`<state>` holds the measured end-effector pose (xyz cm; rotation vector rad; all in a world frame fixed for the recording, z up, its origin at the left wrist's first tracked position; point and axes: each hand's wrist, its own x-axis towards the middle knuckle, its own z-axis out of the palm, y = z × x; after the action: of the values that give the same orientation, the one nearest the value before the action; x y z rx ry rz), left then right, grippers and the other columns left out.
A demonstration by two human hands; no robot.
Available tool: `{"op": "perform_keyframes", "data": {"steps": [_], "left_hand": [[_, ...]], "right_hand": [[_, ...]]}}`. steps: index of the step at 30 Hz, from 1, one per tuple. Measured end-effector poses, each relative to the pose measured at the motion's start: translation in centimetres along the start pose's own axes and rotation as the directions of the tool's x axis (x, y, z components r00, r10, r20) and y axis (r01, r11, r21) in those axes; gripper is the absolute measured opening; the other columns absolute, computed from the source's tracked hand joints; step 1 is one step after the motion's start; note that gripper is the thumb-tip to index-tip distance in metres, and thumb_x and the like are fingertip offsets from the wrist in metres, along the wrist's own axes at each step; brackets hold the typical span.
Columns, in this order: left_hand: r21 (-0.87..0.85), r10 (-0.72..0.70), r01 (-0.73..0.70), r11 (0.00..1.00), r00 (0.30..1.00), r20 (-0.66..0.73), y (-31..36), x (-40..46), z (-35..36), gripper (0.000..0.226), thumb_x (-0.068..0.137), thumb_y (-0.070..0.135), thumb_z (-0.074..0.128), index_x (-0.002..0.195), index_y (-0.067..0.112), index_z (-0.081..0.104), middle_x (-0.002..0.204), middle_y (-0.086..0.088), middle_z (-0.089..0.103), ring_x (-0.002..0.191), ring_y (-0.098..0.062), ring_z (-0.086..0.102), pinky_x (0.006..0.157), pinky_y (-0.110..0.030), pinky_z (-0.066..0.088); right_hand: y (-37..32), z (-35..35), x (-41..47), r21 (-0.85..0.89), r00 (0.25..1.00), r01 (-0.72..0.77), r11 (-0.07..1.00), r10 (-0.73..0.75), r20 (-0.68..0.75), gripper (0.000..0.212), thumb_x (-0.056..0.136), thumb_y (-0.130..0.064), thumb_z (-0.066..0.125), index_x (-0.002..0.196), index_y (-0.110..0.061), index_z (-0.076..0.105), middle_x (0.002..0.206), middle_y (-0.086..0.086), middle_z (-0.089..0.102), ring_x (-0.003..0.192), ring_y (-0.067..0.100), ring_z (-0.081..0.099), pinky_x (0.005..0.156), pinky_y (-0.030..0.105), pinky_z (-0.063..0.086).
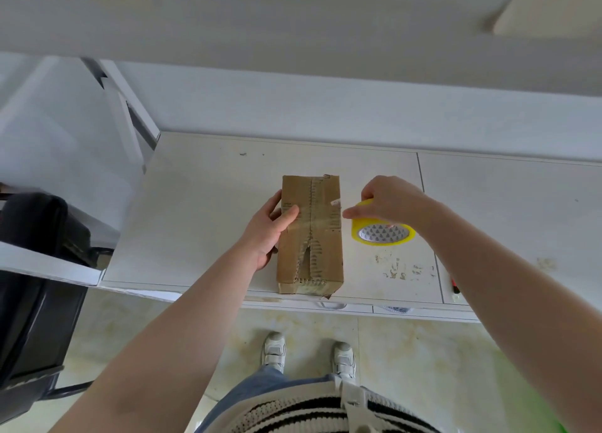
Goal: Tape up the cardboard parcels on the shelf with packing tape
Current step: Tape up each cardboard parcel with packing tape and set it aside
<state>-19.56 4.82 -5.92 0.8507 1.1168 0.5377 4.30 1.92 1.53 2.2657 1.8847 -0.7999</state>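
A worn brown cardboard parcel (pixel 311 237) lies lengthwise on the white shelf (pixel 202 211), its near end at the shelf's front edge. My left hand (pixel 272 227) holds its left side, thumb and fingers lying on the top face. A strip of clear tape runs across the parcel's top from under my left fingers toward the right. My right hand (pixel 387 204) grips a yellow roll of packing tape (pixel 382 232) just right of the parcel, a little above the shelf.
A black chair (pixel 35 269) stands at the left beside the shelf. A white wall rises behind the shelf, and an upper board overhangs it. A red pen (pixel 454 286) lies at the right front. Old tape marks spot the surface at the right.
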Motion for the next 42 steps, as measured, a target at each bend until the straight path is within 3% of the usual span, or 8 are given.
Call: {"op": "perform_keyframes", "data": {"steps": [3, 6, 8, 11, 17, 29, 35, 42], "left_hand": [[0.088, 0.038, -0.036, 0.995, 0.999, -0.013, 0.4, -0.5, 0.2, 0.062, 0.094, 0.024, 0.065, 0.15, 0.03, 0.039, 0.136, -0.001, 0.061, 0.113, -0.016, 0.066, 0.088, -0.034, 0.056], [0.449, 0.142, -0.086, 0.89, 0.986, -0.092, 1.2, -0.6, 0.8, 0.076, 0.093, 0.038, 0.065, 0.156, 0.03, 0.023, 0.158, 0.003, 0.033, 0.141, -0.023, 0.038, 0.114, -0.049, 0.034], [0.832, 0.229, 0.019, 0.555, 0.958, -0.174, 2.0, -0.5, 2.0, 0.08, 0.097, 0.044, 0.055, 0.158, 0.028, 0.005, 0.166, -0.002, 0.006, 0.152, -0.028, 0.01, 0.118, -0.062, 0.009], [0.99, 0.459, -0.008, 0.137, 0.887, -0.057, 2.6, -0.8, 5.2, 0.073, 0.105, 0.044, 0.029, 0.155, 0.013, -0.015, 0.162, -0.012, -0.024, 0.15, -0.029, -0.021, 0.118, -0.059, -0.01], [0.993, 0.464, 0.012, -0.117, 0.885, 0.044, 0.0, 0.0, 6.0, 0.093, 0.082, 0.06, -0.034, 0.155, 0.007, -0.012, 0.162, -0.011, -0.024, 0.149, -0.025, -0.022, 0.121, -0.051, -0.012], [1.0, 0.388, 0.01, 0.026, 0.922, -0.019, 1.1, -0.5, 4.6, 0.099, 0.074, 0.084, -0.005, 0.154, 0.027, -0.018, 0.157, -0.015, -0.035, 0.144, -0.03, -0.034, 0.117, -0.057, -0.014], [0.951, 0.313, -0.095, 0.293, 0.95, -0.001, 2.3, -0.6, -0.7, 0.099, 0.073, 0.089, 0.007, 0.154, 0.037, -0.015, 0.16, -0.007, -0.032, 0.145, -0.023, -0.034, 0.118, -0.052, -0.017], [0.876, 0.024, 0.084, 0.476, 0.994, -0.108, 4.2, -1.4, -2.0, 0.102, 0.063, 0.091, 0.024, 0.146, 0.053, -0.023, 0.161, -0.005, -0.029, 0.148, -0.028, -0.026, 0.117, -0.062, -0.008]], "right_hand": [[1.1, 2.0, 0.7, 0.122, 0.999, -0.023, 0.992, 0.018, 0.047, 0.059, 0.076, -0.068, 0.067, 0.074, -0.009, 0.068, 0.067, 0.004, 0.06, 0.063, 0.02, 0.057, 0.058, 0.029, 0.041], [1.4, 3.1, 1.0, 0.227, 0.996, -0.051, 0.973, 0.034, 0.078, 0.062, 0.08, -0.062, 0.066, 0.086, 0.0, 0.07, 0.068, 0.006, 0.055, 0.061, 0.018, 0.051, 0.056, 0.028, 0.037], [1.4, 3.1, 1.1, 0.231, 0.996, -0.045, 0.972, 0.026, 0.088, 0.061, 0.081, -0.061, 0.066, 0.089, -0.001, 0.071, 0.072, 0.008, 0.058, 0.063, 0.019, 0.052, 0.056, 0.027, 0.037], [1.6, 3.0, 1.2, 0.21, 0.994, -0.046, 0.977, 0.024, 0.107, 0.061, 0.08, -0.063, 0.065, 0.09, -0.004, 0.071, 0.077, 0.009, 0.063, 0.066, 0.019, 0.056, 0.058, 0.027, 0.04], [1.7, 3.5, 1.2, 0.232, 0.995, -0.045, 0.972, 0.024, 0.094, 0.066, 0.08, -0.065, 0.064, 0.081, 0.0, 0.068, 0.064, 0.005, 0.053, 0.059, 0.019, 0.05, 0.056, 0.028, 0.036], [0.5, 2.1, -0.6, 0.421, 0.998, 0.011, 0.907, -0.036, 0.053, 0.055, 0.087, -0.055, 0.063, 0.073, -0.002, 0.063, 0.065, 0.005, 0.046, 0.061, 0.018, 0.044, 0.06, 0.029, 0.034], [-2.3, 0.9, -1.1, 0.49, 0.992, 0.119, 0.864, -0.119, -0.032, 0.04, 0.092, -0.043, 0.063, 0.07, -0.01, 0.06, 0.062, 0.001, 0.045, 0.06, 0.015, 0.042, 0.058, 0.028, 0.032], [-5.6, 1.4, -0.4, 0.365, 0.991, 0.128, 0.922, -0.105, -0.083, 0.043, 0.093, -0.052, 0.055, 0.074, -0.014, 0.062, 0.069, 0.003, 0.056, 0.064, 0.019, 0.054, 0.061, 0.031, 0.041]]}}
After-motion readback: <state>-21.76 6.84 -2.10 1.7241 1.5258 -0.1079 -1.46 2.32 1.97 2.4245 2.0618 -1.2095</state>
